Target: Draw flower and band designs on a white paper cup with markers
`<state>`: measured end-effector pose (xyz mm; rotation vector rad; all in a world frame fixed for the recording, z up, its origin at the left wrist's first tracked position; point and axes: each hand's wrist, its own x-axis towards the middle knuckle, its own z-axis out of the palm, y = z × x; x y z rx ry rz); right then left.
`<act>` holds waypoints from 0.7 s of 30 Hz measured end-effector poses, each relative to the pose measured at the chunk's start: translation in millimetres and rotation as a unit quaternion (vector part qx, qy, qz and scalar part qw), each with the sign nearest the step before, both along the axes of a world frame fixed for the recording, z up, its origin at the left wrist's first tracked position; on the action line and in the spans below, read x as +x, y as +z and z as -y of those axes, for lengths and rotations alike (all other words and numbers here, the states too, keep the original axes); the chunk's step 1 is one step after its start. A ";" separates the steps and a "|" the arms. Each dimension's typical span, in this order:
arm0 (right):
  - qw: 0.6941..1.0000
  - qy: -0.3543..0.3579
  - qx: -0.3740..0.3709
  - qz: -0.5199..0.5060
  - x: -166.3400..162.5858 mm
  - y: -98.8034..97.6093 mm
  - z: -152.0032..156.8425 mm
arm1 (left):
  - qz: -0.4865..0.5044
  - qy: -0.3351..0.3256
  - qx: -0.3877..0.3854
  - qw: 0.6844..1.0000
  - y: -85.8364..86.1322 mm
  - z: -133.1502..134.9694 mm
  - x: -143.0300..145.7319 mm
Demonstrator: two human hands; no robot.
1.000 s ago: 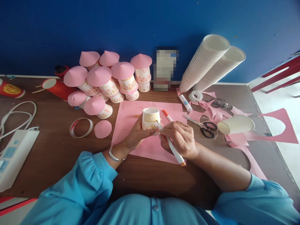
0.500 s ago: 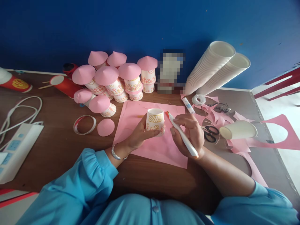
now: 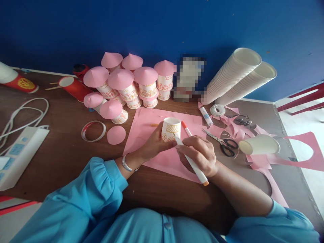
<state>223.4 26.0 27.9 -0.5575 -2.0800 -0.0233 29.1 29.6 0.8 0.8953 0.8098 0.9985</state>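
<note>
holding a decorated cup (image 3: 171, 129), the left hand (image 3: 155, 143) is left of nested cups (image 3: 231, 77).

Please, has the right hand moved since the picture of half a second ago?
Yes: judged against the black-handled metal scissors, the right hand has moved left, uncovering part of them, towards the white paper cup with drawings.
</note>
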 end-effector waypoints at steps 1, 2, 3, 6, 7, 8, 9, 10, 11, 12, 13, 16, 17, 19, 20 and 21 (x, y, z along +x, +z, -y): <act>1.000 -0.001 0.003 0.002 0.1 -1.1 0.1 | 0.001 -0.002 0.003 1.000 0.8 -0.4 0.2; 1.000 -0.005 0.002 0.003 0.3 -1.7 0.2 | 0.003 -0.005 0.006 1.000 1.3 -0.7 0.4; 1.000 -0.010 -0.002 0.004 0.4 -1.8 0.1 | 0.004 -0.006 0.008 1.000 1.7 -0.9 0.6; 1.000 -0.013 -0.012 0.003 0.6 0.2 -0.7 | -0.003 -0.010 0.011 1.000 2.1 -1.0 0.5; 1.000 -0.007 -0.013 0.001 0.5 1.1 -1.1 | -0.008 -0.010 0.010 1.000 2.1 -0.8 0.4; 1.000 0.000 -0.013 -0.003 0.3 1.9 -1.5 | -0.014 -0.009 0.009 1.000 2.0 -0.6 0.2; 1.000 0.006 -0.014 -0.010 0.1 2.5 -1.8 | -0.019 -0.006 0.008 1.000 1.7 -0.5 0.0; 1.000 0.008 -0.020 -0.018 -0.4 3.0 -2.1 | -0.023 -0.005 0.006 1.000 1.4 -0.4 -0.2; 0.999 0.007 -0.028 -0.026 -0.9 3.3 -2.3 | -0.024 -0.004 0.005 1.000 0.9 -0.4 -0.3; 0.999 0.003 -0.036 -0.034 -1.4 3.5 -2.4 | -0.022 -0.004 0.003 1.000 0.4 -0.5 -0.4; 0.998 0.000 -0.042 -0.041 -1.9 3.6 -2.4 | -0.020 -0.004 0.001 1.000 -0.1 -0.6 -0.4; 0.998 0.000 -0.050 -0.048 -2.2 3.1 -1.9 | -0.016 -0.001 -0.001 1.000 -1.3 -0.8 -0.3; 0.998 0.002 -0.048 -0.048 -1.8 2.6 -1.5 | -0.014 0.001 -0.002 1.000 -1.5 -0.8 -0.2; 0.998 0.002 -0.046 -0.045 -0.1 0.9 -0.8 | -0.005 0.004 -0.004 1.000 -2.2 -0.3 -0.1; 0.998 -0.003 -0.044 -0.042 1.0 -0.3 -0.6 | 0.003 0.006 -0.006 1.000 -2.7 0.0 -0.1; 0.998 -0.008 -0.042 -0.040 2.1 -1.5 -0.5 | 0.011 0.010 -0.010 1.000 -3.4 0.4 -0.1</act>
